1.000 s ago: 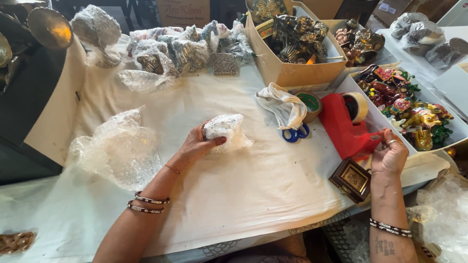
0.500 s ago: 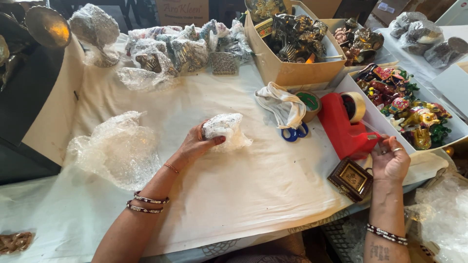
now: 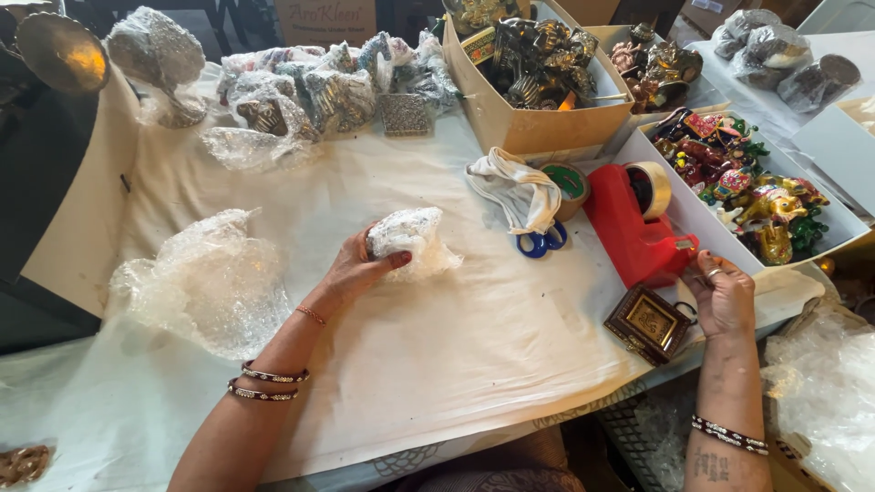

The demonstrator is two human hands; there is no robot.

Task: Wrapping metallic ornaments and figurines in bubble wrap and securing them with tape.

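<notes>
My left hand (image 3: 351,269) rests on the white table cover and grips a small bundle wrapped in bubble wrap (image 3: 412,239). My right hand (image 3: 725,292) is at the front end of the red tape dispenser (image 3: 638,228), fingers pinched near its cutter; whether tape is between them I cannot tell. A small dark framed plaque (image 3: 649,322) lies just left of that hand. Blue-handled scissors (image 3: 542,242) and a white cloth (image 3: 519,187) lie between the bundle and the dispenser.
A loose sheet of bubble wrap (image 3: 205,282) lies at the left. Several wrapped figures (image 3: 319,87) stand at the back. A cardboard box of metal figures (image 3: 538,68) and a white tray of painted figures (image 3: 747,187) sit at the right. More bubble wrap (image 3: 825,392) hangs off the table's right edge.
My right hand has shifted slightly along the front of the tape dispenser. The left hand and the wrapped bundle have stayed in place.
</notes>
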